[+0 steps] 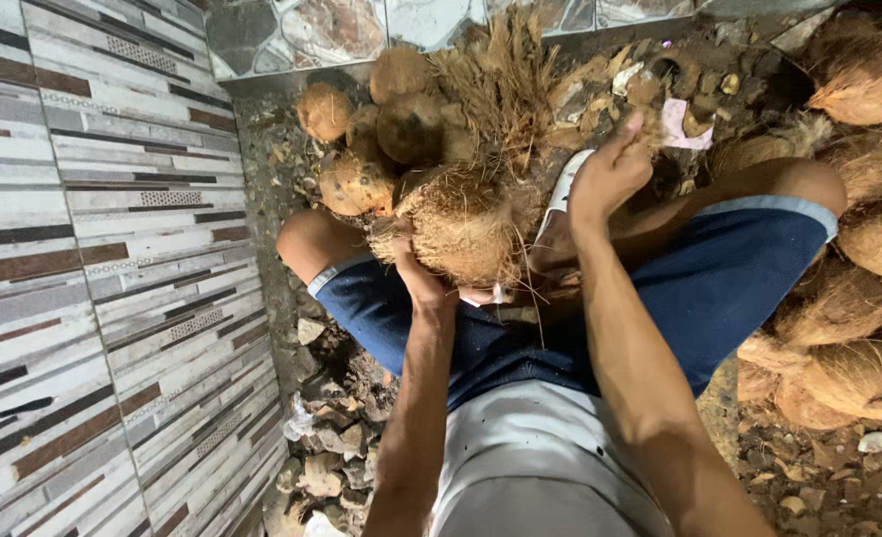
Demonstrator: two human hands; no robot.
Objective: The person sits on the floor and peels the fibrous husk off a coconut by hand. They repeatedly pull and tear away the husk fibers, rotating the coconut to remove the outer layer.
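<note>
Seen from above, seated, knees apart in blue denim shorts [719, 288] with pale hems, a light shirt [540, 467] below. Between the knees, a coconut [466, 224], round, coarse and hairy, with tan fibre hanging off it in loose strands and a tuft of dry husk [500, 85] rising stiff and straw-like behind. Left hand [416, 278] under and against the near side of the coconut, fingers curled up around the shaggy shell and clamped on it; fingertips hidden in the fibre. Right hand [610, 174] just beside the coconut's right edge, thumb raised, fingers bent loosely inward near a flat pale blade-like piece [560, 194]; cannot tell whether the fingers truly grip that piece or only rest on it. Behind the coconut, a heap of husked nuts [371, 129], brown, rounded, rough-skinned, touching one another. To the right, a pile of unhusked coconuts [859, 308], larger, oval, golden and stringy. On the ground on both sides, broken husk chips [331, 457], flat, jagged and grey-brown, scattered over dirt. At the left, a tiled wall [112, 249], smooth and glossy, with grey, white and brown horizontal bands. No bowls, baskets or sacks in view; everything lying loose on the ground.
</note>
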